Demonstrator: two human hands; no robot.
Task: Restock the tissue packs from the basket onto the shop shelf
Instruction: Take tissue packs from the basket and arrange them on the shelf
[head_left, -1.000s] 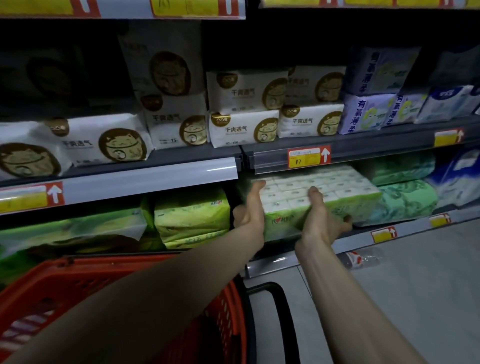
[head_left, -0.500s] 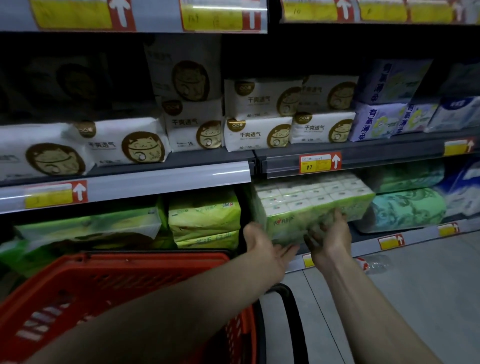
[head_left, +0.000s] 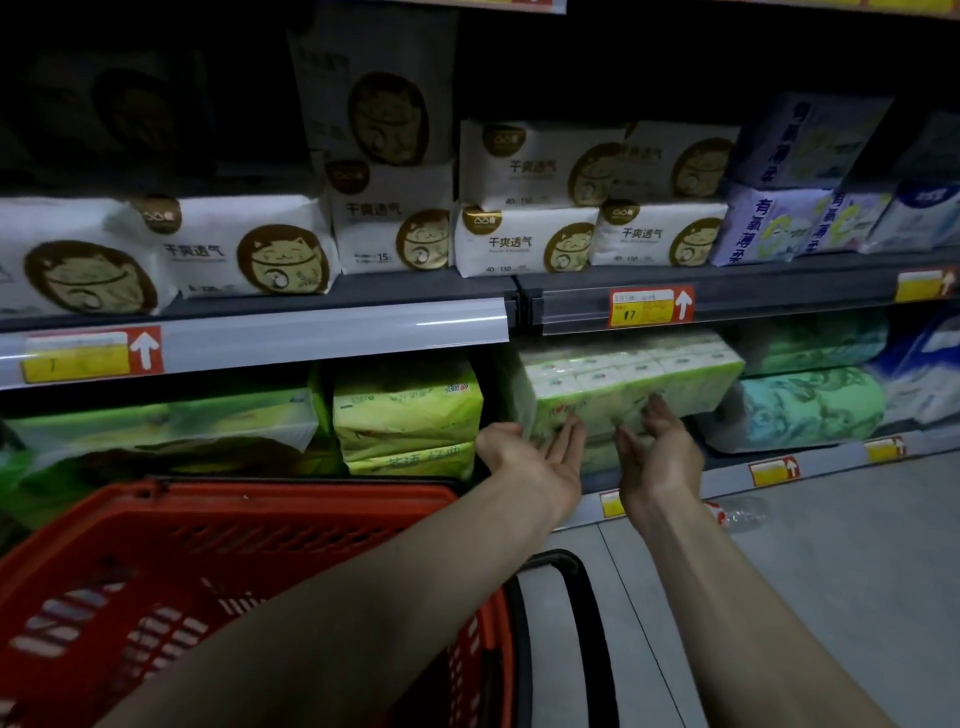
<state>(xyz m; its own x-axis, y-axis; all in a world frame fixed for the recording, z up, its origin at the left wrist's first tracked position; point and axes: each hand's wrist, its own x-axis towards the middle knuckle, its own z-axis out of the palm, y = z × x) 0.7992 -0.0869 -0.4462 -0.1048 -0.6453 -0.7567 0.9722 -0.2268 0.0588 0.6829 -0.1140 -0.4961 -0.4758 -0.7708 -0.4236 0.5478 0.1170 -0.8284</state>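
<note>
At the centre of the frame, the green tissue multipack (head_left: 628, 387) is seated on the lower shelf (head_left: 727, 460), beside the stacked yellow-green packs (head_left: 408, 415). The left hand (head_left: 540, 457) and right hand (head_left: 657, 454) are held palm-up, fingers spread, grasping nothing, just under its front edge, apparently to steady it. The red basket (head_left: 249, 566) is seen at lower left.

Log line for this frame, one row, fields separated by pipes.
stage: shelving | item: green tissue multipack on lower shelf | left hand open, palm up | right hand open, fingers at pack front | red basket
</note>
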